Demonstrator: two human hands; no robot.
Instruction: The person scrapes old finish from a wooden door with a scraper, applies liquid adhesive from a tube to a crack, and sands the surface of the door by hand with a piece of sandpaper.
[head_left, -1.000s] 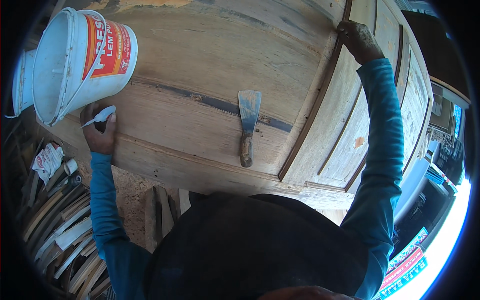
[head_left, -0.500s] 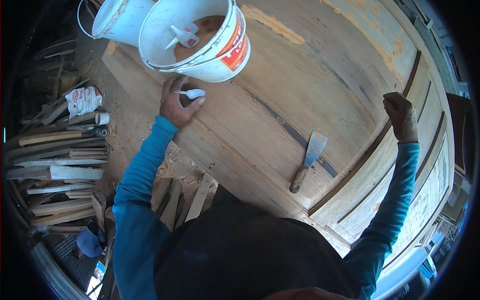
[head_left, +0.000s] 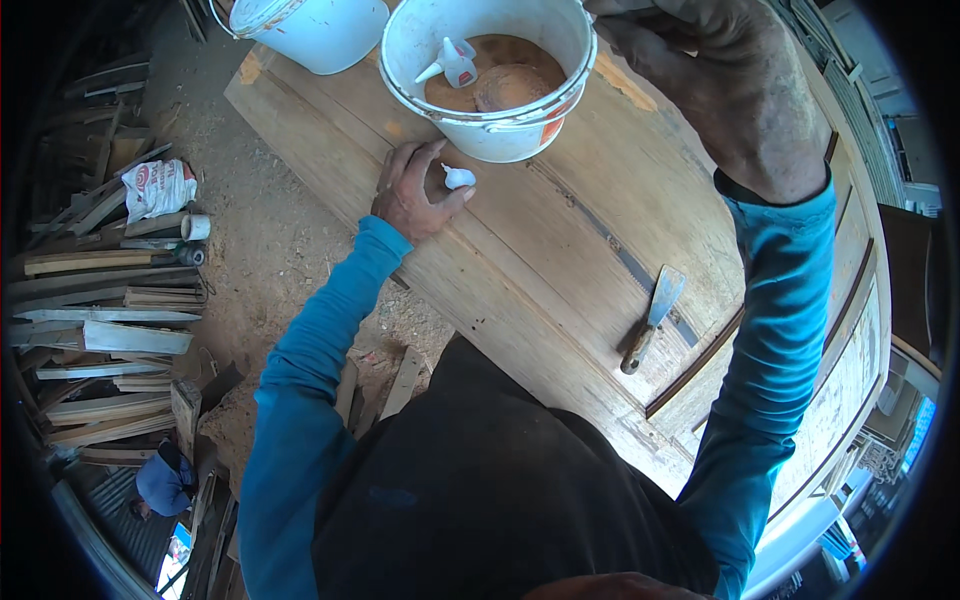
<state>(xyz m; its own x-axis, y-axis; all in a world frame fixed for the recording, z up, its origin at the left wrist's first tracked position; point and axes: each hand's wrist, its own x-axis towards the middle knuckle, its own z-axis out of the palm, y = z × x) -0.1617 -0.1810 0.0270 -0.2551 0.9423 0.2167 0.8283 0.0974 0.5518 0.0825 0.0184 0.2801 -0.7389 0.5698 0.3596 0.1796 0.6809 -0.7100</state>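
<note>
My left hand (head_left: 412, 192) rests at the near left edge of a wooden door panel (head_left: 560, 290), fingers curved round a small white plastic piece (head_left: 459, 177) with a thin tip. Just beyond stands a white bucket (head_left: 490, 140) with brown material inside, where a small white bottle (head_left: 455, 64) with a pointed nozzle leans. Raised close to the camera, my right hand (head_left: 725, 80) is right of the bucket. Its fingers are bent together and partly cut off by the upper edge, so anything in them is hidden. A putty knife (head_left: 655, 318) lies on the panel.
Another white bucket (head_left: 325, 35) stands at the far left corner. Left on the floor are stacked wood offcuts (head_left: 110, 370), a white sack (head_left: 158, 188) and a white roll (head_left: 195, 227). A person in a blue cap (head_left: 165, 480) shows at lower left.
My right hand has moved from the panel's right side up and left, closer to the camera. My left hand stays near the bucket; the view has shifted, and the white piece shows from another angle.
</note>
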